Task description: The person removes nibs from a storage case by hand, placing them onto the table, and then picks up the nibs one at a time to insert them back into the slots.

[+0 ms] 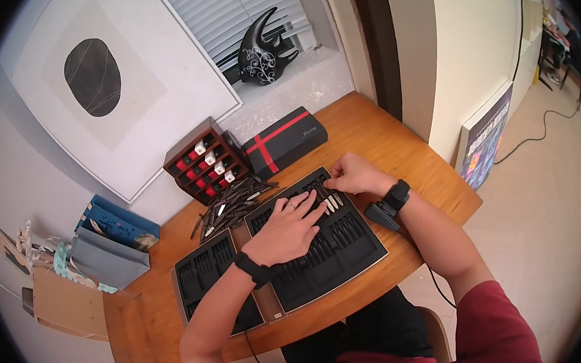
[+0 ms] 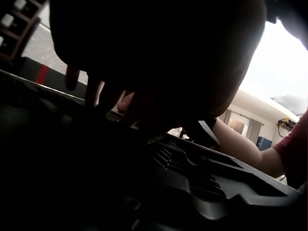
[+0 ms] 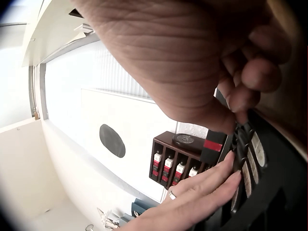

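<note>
Two black slotted trays lie side by side in a case, the left tray (image 1: 205,262) and the right tray (image 1: 371,250), with slim dark pieces in their slots. At the right tray's upper end, my right hand (image 1: 358,175) has thumb and forefinger pinched on the end of a slim dark piece (image 3: 242,144). Beside it are pieces with pale, shiny faces (image 3: 258,148). My left hand (image 1: 284,233), fingers extended, touches the row of pieces with its fingertips. In the left wrist view the left hand (image 2: 159,53) is very dark, its contact hard to make out.
A heap of loose dark pieces (image 1: 228,207) lies behind the trays. Further back stand a small wooden rack (image 1: 195,142) with red, white and black items and a black box with red ribbon (image 1: 294,147). Paper bags (image 1: 108,254) are at the left. A dark device (image 1: 380,217) sits by the right wrist.
</note>
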`<state>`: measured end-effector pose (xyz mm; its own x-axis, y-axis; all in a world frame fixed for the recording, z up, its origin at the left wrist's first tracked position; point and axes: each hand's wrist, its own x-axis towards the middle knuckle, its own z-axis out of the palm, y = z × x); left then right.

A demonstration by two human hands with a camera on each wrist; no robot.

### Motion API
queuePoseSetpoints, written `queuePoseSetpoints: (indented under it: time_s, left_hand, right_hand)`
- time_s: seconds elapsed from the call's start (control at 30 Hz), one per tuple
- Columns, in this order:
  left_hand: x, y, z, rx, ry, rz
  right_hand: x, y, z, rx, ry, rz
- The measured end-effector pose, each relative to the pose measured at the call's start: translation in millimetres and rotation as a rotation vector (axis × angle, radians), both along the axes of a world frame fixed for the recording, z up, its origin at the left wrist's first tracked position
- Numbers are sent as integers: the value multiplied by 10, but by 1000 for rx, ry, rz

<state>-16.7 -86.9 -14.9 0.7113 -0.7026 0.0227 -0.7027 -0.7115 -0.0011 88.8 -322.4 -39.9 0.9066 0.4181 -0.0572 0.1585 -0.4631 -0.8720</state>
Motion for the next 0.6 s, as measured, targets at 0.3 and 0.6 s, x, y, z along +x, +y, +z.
queuePoseSetpoints:
  time_s: [0.3,0.6]
  left_hand:
    - [-84,-152,84,103,-203,-64]
    - [31,-63,-17,-86,-97,18]
  right_hand:
    - [57,24,-149,41,-115,28]
    - [87,-15,-107,83,0,-22]
